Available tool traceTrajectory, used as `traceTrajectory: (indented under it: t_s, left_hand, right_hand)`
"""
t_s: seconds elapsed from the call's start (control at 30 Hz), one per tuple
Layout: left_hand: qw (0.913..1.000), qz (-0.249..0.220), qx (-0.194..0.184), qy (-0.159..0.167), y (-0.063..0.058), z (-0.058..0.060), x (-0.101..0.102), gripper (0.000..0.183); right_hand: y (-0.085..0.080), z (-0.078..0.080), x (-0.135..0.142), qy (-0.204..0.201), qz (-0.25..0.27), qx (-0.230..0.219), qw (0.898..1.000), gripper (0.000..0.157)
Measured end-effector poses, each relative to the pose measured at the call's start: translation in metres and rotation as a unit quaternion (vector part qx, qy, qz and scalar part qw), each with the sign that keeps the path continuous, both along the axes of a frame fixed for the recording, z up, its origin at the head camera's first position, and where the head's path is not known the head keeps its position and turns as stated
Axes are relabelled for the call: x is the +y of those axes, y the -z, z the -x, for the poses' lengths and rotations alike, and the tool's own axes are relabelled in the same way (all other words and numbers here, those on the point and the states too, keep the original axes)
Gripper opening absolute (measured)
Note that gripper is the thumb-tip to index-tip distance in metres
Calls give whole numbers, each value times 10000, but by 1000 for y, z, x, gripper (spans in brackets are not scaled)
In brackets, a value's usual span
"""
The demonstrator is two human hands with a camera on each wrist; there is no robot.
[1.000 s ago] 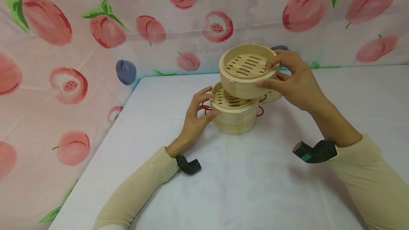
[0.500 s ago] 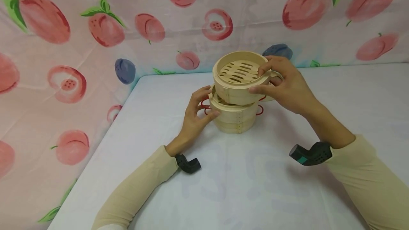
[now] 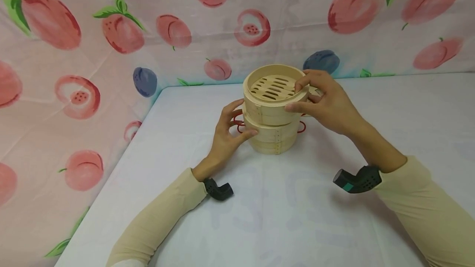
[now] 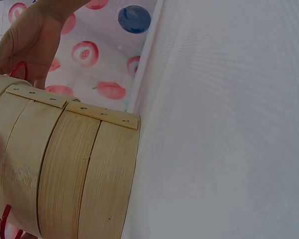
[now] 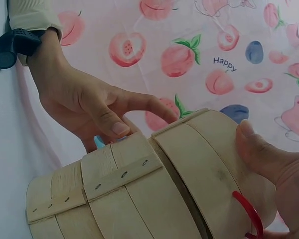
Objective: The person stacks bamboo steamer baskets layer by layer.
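A round bamboo steamer basket with a slatted base sits over a stack of bamboo steamer tiers that have red loop handles. My right hand grips the upper basket at its right wall, thumb outside and fingertips over the rim. A thin dark gap shows between this basket and the tier under it in the right wrist view. My left hand holds the stack from its left side, thumb at the front and fingers toward the back. Most of its fingertips are hidden behind the bamboo.
Behind the stack, another pale bamboo piece shows partly past the right hand. A white cloth covers the table, and a peach-print curtain hangs along the back and left. Dark wrist cameras stick out from both wrists.
My right hand has lowered the upper basket and shifted it left, from a tilted offset hold to sitting over the stack. The left hand has stayed almost in place, its thumb slightly further right.
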State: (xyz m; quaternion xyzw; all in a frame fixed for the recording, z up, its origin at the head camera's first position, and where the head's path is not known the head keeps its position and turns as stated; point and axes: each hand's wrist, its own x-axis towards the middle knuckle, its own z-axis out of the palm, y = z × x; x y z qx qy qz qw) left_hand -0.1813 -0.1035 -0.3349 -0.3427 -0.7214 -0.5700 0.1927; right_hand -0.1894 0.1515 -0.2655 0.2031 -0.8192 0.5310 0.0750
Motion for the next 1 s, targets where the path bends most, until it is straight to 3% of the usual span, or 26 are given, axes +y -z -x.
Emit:
traceTrajectory:
  t_s: [0.2, 0.43, 0.5, 0.73, 1.0]
  left_hand:
    - [9998, 177, -38, -65, 1, 1, -1, 84]
    - [9997, 171, -81, -139, 25, 20, -5, 94]
    - [9998, 165, -48, -143, 26, 21, -5, 95]
    - [9997, 209, 52, -152, 28, 22, -5, 96]
    - [9993, 281, -181, -142, 21, 17, -4, 96]
  right_hand:
    - [1, 0, 1, -41, 28, -115, 9999, 37]
    - [3, -1, -1, -148, 27, -192, 9997, 37]
    - [3, 0, -2, -155, 9, -181, 9997, 37]
    - [3, 1, 1, -383, -72, -181, 9991, 37]
    - [5, 5, 4, -674, -547, 141, 9961, 49]
